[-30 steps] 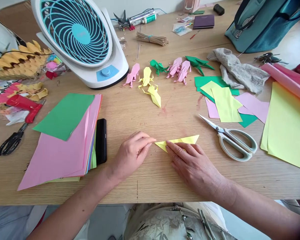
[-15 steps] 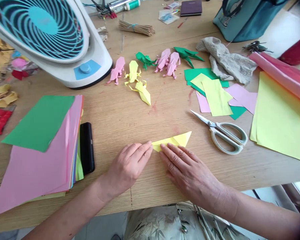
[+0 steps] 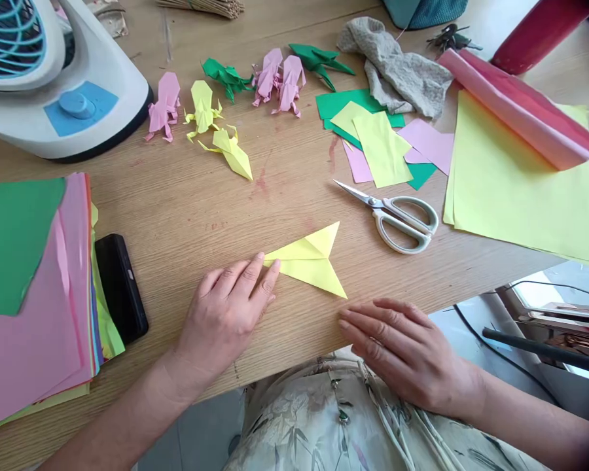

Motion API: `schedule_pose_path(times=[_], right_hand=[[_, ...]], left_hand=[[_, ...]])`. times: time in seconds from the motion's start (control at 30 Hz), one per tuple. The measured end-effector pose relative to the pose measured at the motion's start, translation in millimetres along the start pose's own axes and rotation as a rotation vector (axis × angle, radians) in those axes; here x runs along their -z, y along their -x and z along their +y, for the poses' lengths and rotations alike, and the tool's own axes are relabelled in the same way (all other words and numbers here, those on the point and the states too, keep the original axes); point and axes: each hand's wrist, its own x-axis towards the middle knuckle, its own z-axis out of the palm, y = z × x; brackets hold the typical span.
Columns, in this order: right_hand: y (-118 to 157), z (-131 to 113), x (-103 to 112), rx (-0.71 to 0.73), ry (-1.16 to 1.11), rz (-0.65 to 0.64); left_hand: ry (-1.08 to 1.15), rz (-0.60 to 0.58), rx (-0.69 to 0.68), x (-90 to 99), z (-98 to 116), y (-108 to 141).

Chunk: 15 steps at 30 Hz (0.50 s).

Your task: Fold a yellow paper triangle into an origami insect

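A folded yellow paper [image 3: 307, 258] lies on the wooden table [image 3: 177, 216], its narrow tip pointing left and its right end split into two points. My left hand [image 3: 226, 311] rests at the narrow tip, fingertips pressing on the paper, fingers spread a little, gripping nothing. Just below the lower right point, my right hand [image 3: 402, 350] is flat at the table's edge, fingers stretched out and holding nothing. White-handled scissors [image 3: 395, 219] lie to the right of the paper, blades partly toward the upper left.
Folded pink, yellow and green paper figures [image 3: 203, 108] stand behind. At left are a fan [image 3: 98, 72], a paper stack [image 3: 24, 353] and a black phone [image 3: 121, 288]. At right lie paper scraps [image 3: 380, 147], a grey cloth [image 3: 397, 65] and yellow sheets [image 3: 525, 196].
The folded yellow paper now shows a second flap spread toward the front. My right hand has left it and moved toward the table's edge. The view has shifted right and down.
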Motion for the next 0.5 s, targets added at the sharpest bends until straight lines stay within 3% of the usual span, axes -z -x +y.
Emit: schedule_pose_path(times=[0.13, 0.33, 0.5], right_hand=[[-12.2, 6.6, 0.3, -0.116, 0.032, 0.106], [-34.6, 7.2, -14.0, -0.086, 0.081, 0.001], [-48.5, -5.2, -8.6, -0.182, 0.089, -0.005]], left_hand=[[-0.037, -0.002, 0.006, -0.4, 3.2, 0.3], [-0.033, -0.059, 0.048, 1.7, 7.8, 0.0], [-0.009, -0.078, 0.105, 1.9, 10.5, -2.2]])
